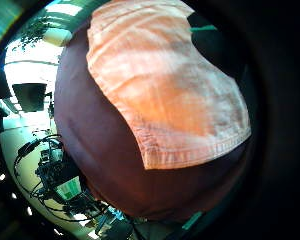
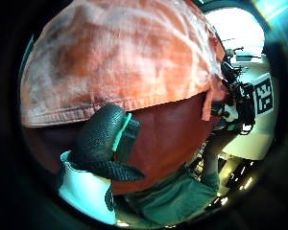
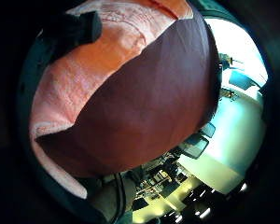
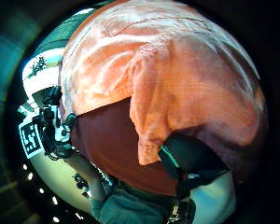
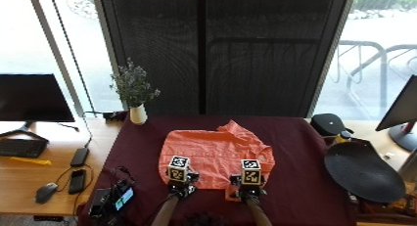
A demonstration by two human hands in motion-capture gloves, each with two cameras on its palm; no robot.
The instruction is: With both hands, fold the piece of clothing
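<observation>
An orange garment [image 5: 215, 155] lies spread on the dark maroon tablecloth [image 5: 293, 138]. Both hands are at its near hem. My left hand [image 5: 177, 186] sits over the left part of the hem; in the left thumb side palm view its thumb [image 2: 103, 139] rests at the hem of the garment [image 2: 125, 57], which lies flat there. My right hand [image 5: 247, 191] is at the near right corner. In the right thumb side palm view that corner [image 4: 147, 140] is bunched and raised against the thumb [image 4: 191, 161]. A fingertip [image 3: 77, 28] lies on the cloth.
A white vase with a plant [image 5: 137, 111] stands at the far left corner of the table. A black round object [image 5: 361, 172] lies to the right and a small device [image 5: 114, 199] at the near left. A wooden desk [image 5: 39, 162] with keyboard and mouse adjoins on the left.
</observation>
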